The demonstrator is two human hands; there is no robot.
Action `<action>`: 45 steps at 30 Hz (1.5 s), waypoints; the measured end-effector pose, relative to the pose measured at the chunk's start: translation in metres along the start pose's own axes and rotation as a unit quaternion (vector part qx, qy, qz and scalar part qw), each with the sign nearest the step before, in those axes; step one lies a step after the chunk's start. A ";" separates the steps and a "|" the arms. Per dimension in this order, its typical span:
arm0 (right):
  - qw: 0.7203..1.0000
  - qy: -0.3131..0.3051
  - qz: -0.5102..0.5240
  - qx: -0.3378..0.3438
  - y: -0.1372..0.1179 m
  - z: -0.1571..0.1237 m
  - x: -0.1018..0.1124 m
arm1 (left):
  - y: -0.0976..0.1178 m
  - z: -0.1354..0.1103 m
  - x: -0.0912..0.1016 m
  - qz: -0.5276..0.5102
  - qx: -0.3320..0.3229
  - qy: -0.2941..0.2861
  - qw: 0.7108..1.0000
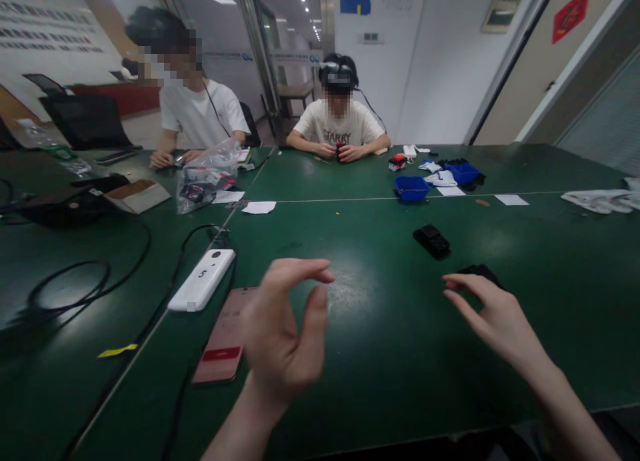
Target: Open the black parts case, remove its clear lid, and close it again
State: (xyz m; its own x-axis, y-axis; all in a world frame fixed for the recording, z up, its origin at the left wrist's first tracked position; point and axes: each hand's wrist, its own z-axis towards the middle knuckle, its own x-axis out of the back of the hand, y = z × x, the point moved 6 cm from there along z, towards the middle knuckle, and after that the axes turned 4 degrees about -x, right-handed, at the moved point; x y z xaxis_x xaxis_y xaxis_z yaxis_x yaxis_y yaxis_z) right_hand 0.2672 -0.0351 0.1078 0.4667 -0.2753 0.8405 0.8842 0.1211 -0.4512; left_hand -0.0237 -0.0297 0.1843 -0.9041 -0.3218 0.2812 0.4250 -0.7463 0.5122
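Note:
My left hand [287, 327] is raised over the green table [370, 381], its thumb and curled fingers apart with nothing between them. Partly behind it lies a pink-screened phone [223, 337], and farther left a white power bank [204, 281] marked 5. My right hand [487, 307] hovers at the right, thumb and forefinger slightly apart and holding nothing. Just beyond its fingers is a black object [483, 272], mostly hidden by the hand, so its kind is unclear. A second small black item [432, 241], folded or boxy, rests a little farther off.
Two people sit across the table; one holds a small dark and red object [341, 151]. A blue tray [411, 188], white cloths [441, 179] and paper slips lie at the back right. Cables [150, 317], a plastic bag [207, 174] and an open box [137, 195] occupy the left.

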 end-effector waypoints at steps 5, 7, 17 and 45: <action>0.974 0.056 -0.178 -0.128 0.113 0.014 -0.001 | -0.067 -0.019 -0.076 0.051 0.035 -0.178 0.982; 0.970 0.035 -0.189 -0.151 0.129 0.013 -0.007 | -0.089 -0.034 -0.096 0.077 0.045 -0.230 0.969; 0.948 -0.050 -0.194 -0.248 0.133 0.016 -0.022 | -0.108 -0.075 -0.119 0.101 0.040 -0.336 0.935; 0.958 -0.011 -0.257 -0.127 0.082 0.095 -0.053 | -0.111 -0.084 -0.123 0.108 0.071 -0.396 0.909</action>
State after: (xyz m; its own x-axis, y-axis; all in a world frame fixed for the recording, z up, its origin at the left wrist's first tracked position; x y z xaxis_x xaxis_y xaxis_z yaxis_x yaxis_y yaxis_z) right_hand 0.3173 0.0795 0.0547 -0.0252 -0.2155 0.9762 0.9648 -0.2609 -0.0327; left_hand 0.0362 0.0441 0.0249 -0.5075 0.1101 0.8546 0.6414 -0.6140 0.4600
